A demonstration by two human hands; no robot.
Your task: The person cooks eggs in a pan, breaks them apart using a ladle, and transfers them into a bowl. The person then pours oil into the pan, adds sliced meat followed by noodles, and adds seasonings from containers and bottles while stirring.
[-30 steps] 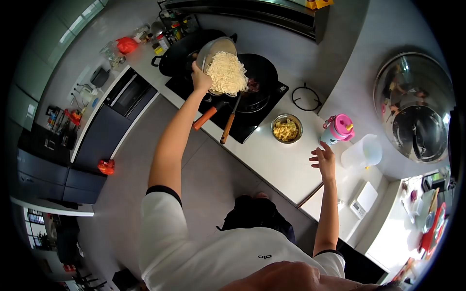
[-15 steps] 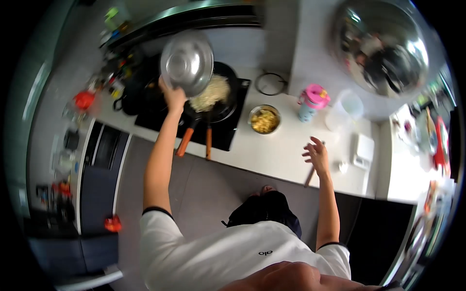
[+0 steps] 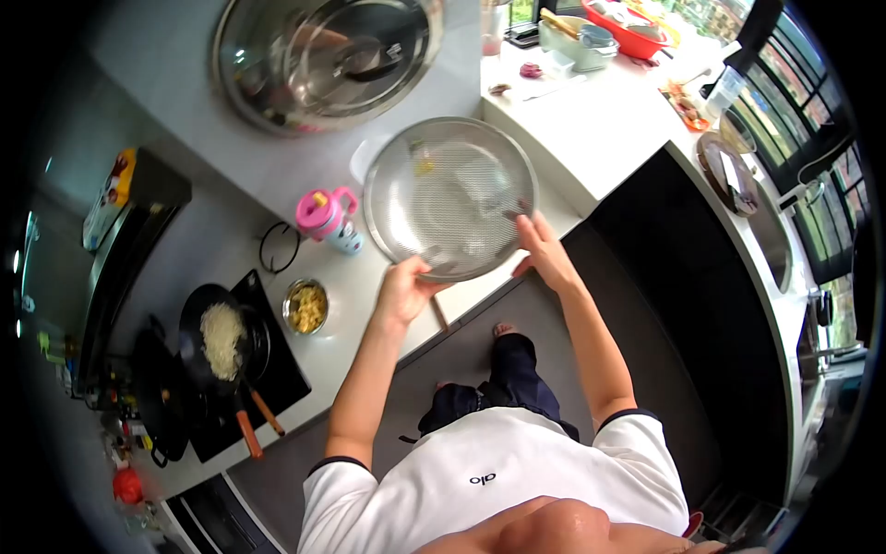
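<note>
A round metal colander [image 3: 443, 189] with a perforated bottom is held over the counter in front of me. My left hand [image 3: 406, 294] grips its lower left rim. On the right rim, my right hand [image 3: 549, 257] has its fingers closed at the edge, some fingertips showing through the mesh. Behind the colander, to the left, stands a light blue cup with a pink lid [image 3: 318, 214]. Closer to the hob sits a small metal bowl of yellowish food pieces [image 3: 305, 308]. Pale noodles [image 3: 221, 340] lie in a dark wok [image 3: 194, 319] on the hob.
Two wooden handles [image 3: 248, 434] project from the wok area over the hob's front edge. A large domed metal lid [image 3: 277, 74] hangs on the wall. A brown stick [image 3: 440, 314] lies by the counter edge. A red basin [image 3: 628, 37] stands on the far counter.
The colander has moved right from above the wok to over the counter. My right hand, earlier free with spread fingers, now holds its rim too. The view has turned right.
</note>
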